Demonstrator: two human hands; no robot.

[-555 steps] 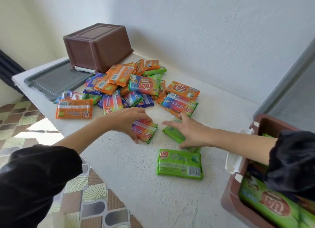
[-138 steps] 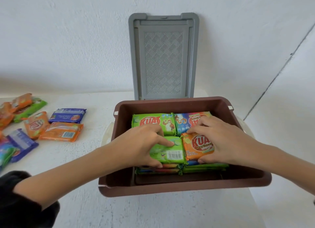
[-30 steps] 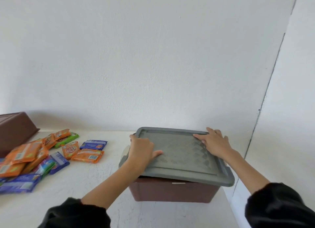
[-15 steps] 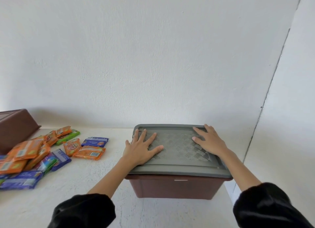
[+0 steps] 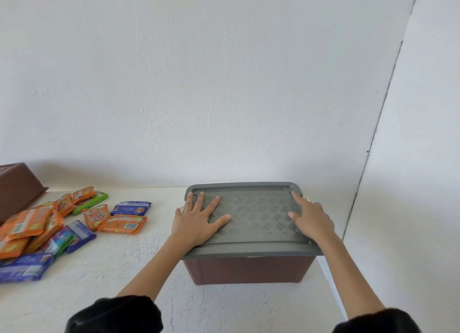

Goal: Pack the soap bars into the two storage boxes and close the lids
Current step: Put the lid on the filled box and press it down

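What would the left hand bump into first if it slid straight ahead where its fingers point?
Probably the raised far rim of the grey lid, just ahead of the left hand lying flat on it; beyond that, the white wall, though depth is unclear.

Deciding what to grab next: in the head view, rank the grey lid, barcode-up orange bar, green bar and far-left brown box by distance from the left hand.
1. grey lid, under the left hand, touching it.
2. barcode-up orange bar, just to its left.
3. green bar, farther left and back.
4. far-left brown box, at the frame's edge.
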